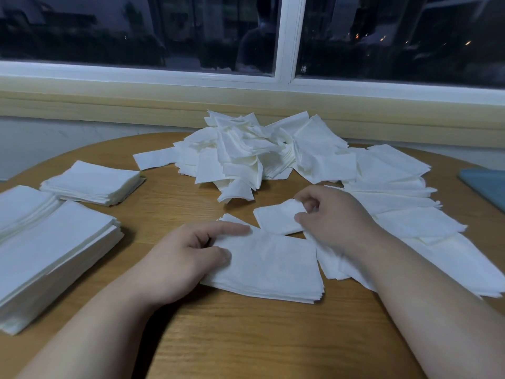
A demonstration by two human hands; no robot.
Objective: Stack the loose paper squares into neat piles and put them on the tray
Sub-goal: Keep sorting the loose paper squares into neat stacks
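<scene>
Round wooden tabletop (246, 337). Far middle: loose heap of paper squares (246, 154). My left: three neat piles (93, 184) (one cut by frame). Before me: low pile (270, 266), single square (278, 217) just behind. Right: spread squares (404, 203), blue-grey flat thing (489, 187) at rim.

Round wooden desk (246, 337) set before a window (285, 36) of 2 panes. A pale yellow sill (109, 99) runs behind the desk.

Bare surface (169, 203) lies open between the neat piles (93, 183) at left and the loose heap (246, 154) behind; scattered squares (404, 209) cover the right side.
</scene>
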